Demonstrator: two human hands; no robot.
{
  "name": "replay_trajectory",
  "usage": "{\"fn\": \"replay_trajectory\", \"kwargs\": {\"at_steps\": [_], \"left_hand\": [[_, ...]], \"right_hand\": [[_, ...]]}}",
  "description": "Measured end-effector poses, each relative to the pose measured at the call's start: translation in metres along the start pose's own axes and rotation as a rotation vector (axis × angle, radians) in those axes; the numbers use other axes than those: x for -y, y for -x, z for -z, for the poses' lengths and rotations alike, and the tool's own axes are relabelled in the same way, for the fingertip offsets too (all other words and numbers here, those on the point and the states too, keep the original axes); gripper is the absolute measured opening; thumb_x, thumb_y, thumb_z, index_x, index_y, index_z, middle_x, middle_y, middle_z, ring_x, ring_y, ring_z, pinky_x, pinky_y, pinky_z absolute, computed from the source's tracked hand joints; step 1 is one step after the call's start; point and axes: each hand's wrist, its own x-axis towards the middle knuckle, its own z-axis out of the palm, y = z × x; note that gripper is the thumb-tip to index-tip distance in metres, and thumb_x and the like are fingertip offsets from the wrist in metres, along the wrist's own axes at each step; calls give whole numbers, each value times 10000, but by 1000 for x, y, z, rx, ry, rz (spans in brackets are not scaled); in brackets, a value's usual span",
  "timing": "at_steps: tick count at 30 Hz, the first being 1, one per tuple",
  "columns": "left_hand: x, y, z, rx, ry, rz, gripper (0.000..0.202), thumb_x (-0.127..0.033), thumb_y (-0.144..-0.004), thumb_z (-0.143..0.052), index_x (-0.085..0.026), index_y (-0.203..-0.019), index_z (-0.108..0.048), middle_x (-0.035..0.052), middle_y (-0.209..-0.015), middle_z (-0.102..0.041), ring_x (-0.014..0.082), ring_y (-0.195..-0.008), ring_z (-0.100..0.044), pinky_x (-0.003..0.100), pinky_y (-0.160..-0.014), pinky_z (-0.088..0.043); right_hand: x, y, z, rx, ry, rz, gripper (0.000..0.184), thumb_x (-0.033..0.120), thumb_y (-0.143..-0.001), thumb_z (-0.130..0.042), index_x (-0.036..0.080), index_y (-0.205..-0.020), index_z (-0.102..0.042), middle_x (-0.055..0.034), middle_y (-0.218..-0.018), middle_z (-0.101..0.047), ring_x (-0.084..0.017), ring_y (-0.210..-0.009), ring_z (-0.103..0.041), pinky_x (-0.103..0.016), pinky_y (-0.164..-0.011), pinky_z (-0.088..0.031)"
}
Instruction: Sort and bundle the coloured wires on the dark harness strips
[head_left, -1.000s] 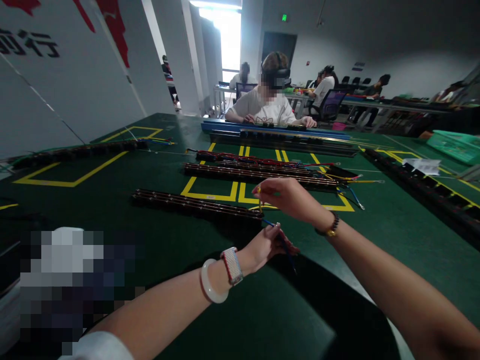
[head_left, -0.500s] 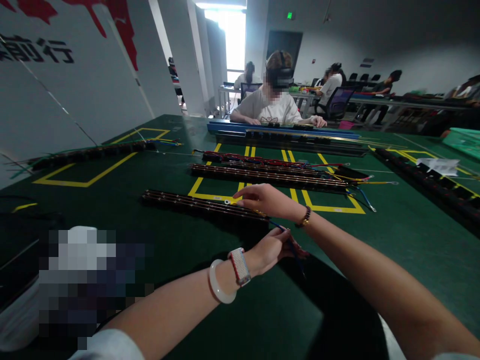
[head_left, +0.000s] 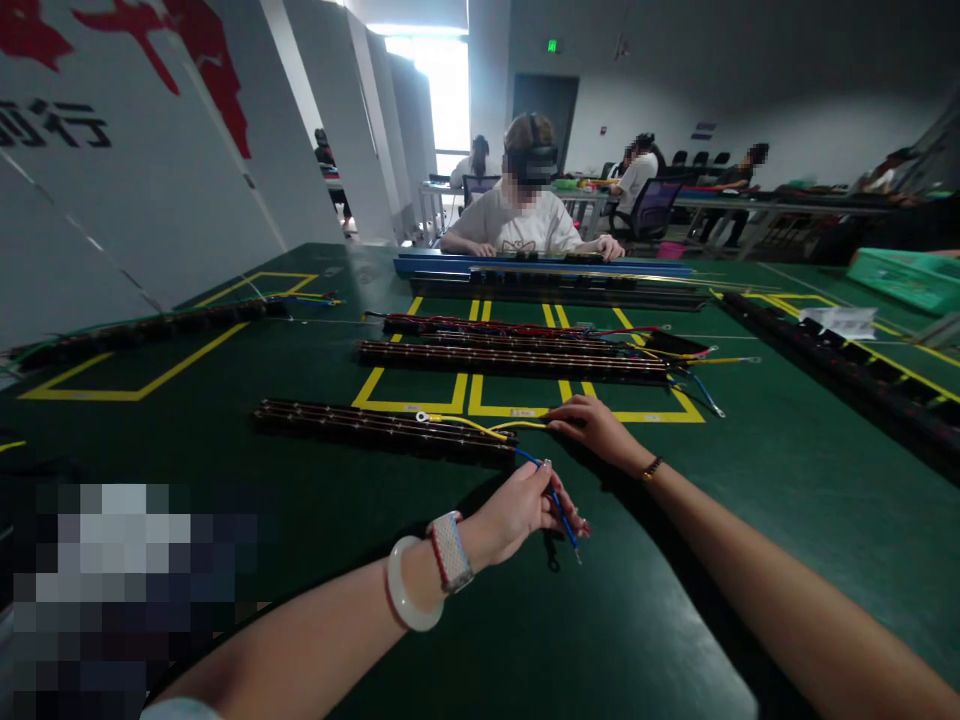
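A long black strip with copper-coloured bars (head_left: 360,424) lies on the green table in front of me. Yellow wires (head_left: 480,426) and a blue wire (head_left: 559,505) come out of its right end. My left hand (head_left: 517,510) pinches the blue wire, whose tip points down toward the table. With its fingertips, my right hand (head_left: 596,430) grips a yellow wire just right of the strip's end. Another yellow wire, ending in a ring terminal (head_left: 422,417), lies back over the strip.
More wired strips (head_left: 517,356) lie beyond, over yellow tape rectangles. Other black strips lie at the left (head_left: 165,320) and right (head_left: 840,365). Blue rails (head_left: 540,265) stand before a seated person (head_left: 525,215). A green basket (head_left: 907,278) is at the far right.
My right hand has moved right, off the strip, bringing a yellow wire out sideways. My left hand keeps the blue wire and has shifted slightly left and down in view.
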Motion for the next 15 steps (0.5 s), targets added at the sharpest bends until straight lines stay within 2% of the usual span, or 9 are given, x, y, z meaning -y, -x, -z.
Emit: {"fn": "replay_trajectory", "kwargs": {"at_steps": [3,7,11,15], "left_hand": [[-3,4,3,-29,-136,61,272,-320,-956,-250,-145,-868,-438,25,-710,-573,157,-645,-643,433,-786,-498],[-11,11,10,-54,-359,117,256,-372,-927,-347,-140,-919,-455,20,-695,-579,166,-623,-645,398,-718,-512],[-27,20,16,-68,-601,206,289,-425,-888,-414,-143,-913,-472,7,-661,-589,152,-573,-630,345,-638,-522],[-46,29,29,-26,-881,242,387,-504,-840,-453,-133,-894,-549,28,-674,-622,137,-558,-630,248,-546,-483]], "right_hand": [[-3,1,-5,22,7,52,241,396,-864,-568,213,-917,-715,-65,-861,-671,-184,-804,-569,-323,-744,-426],[-3,-1,-7,10,-11,62,227,380,-859,-581,198,-875,-716,-60,-843,-674,-169,-778,-562,-302,-734,-414],[-5,-1,-7,22,-54,50,225,380,-849,-595,191,-867,-716,-55,-845,-672,-160,-780,-557,-284,-731,-406],[-4,-1,-4,41,-85,35,245,399,-854,-584,191,-871,-713,-56,-853,-664,-160,-791,-550,-286,-734,-401]]}}
